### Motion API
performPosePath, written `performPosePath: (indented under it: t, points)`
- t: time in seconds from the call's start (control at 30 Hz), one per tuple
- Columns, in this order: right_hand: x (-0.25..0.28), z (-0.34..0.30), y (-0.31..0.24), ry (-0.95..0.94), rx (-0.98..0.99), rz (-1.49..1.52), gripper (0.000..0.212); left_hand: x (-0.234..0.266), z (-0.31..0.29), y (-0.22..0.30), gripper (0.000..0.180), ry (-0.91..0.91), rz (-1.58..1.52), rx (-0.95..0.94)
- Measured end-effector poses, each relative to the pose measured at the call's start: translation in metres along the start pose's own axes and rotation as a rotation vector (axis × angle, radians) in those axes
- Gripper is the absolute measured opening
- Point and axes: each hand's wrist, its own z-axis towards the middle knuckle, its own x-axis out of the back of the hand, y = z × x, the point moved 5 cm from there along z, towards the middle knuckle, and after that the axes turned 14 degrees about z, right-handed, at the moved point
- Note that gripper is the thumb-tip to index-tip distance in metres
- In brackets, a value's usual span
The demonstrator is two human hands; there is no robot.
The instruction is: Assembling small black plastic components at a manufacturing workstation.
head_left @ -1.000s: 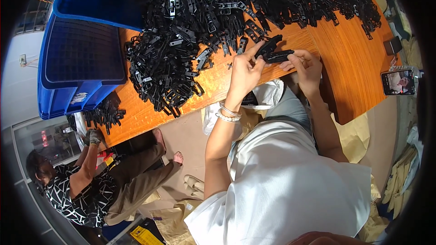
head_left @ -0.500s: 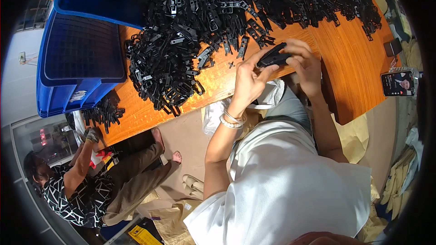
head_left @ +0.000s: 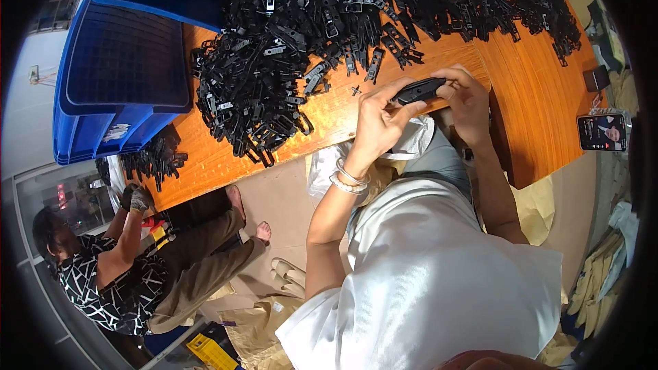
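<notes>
A long black plastic part (head_left: 419, 91) is held up over the table's front edge between both hands. My left hand (head_left: 379, 116) grips its left end, with the thumb along the near side. My right hand (head_left: 469, 101) pinches its right end between thumb and fingers. The two halves of the part lie together as one slim body. Just beyond my hands, several loose black plastic clips lie at the edge of a big heap of similar parts (head_left: 250, 89). A small cross-shaped piece (head_left: 356, 90) rests on the wood near my left hand.
Stacked blue crates (head_left: 123, 123) stand on the left of the orange wooden table (head_left: 528, 109). A phone (head_left: 602, 131) and a small black box (head_left: 595, 79) are at the right edge. At the lower left a gloved person (head_left: 113, 267) works at the table.
The part's two halves stood apart in a V and are now pressed together. My right hand has shifted slightly right. The other person's hands have moved closer to the table edge.
</notes>
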Motion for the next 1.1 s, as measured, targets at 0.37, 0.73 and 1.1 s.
performPosePath:
  t: [0.37,0.73,1.1]
  points:
    - [-0.019,-0.015,0.030,-0.239,-0.374,-0.105,0.023,0.056,-0.006,-0.021,0.014,0.405,0.584,-0.234]
    - [-0.006,0.006,0.039,0.030,-0.118,-0.523,0.015,0.097,-0.006,-0.060,0.008,0.469,0.769,0.093]
    - [-0.014,0.022,0.013,0.074,0.259,-0.513,0.011,0.047,-0.007,-0.053,0.038,0.291,-0.206,0.129]
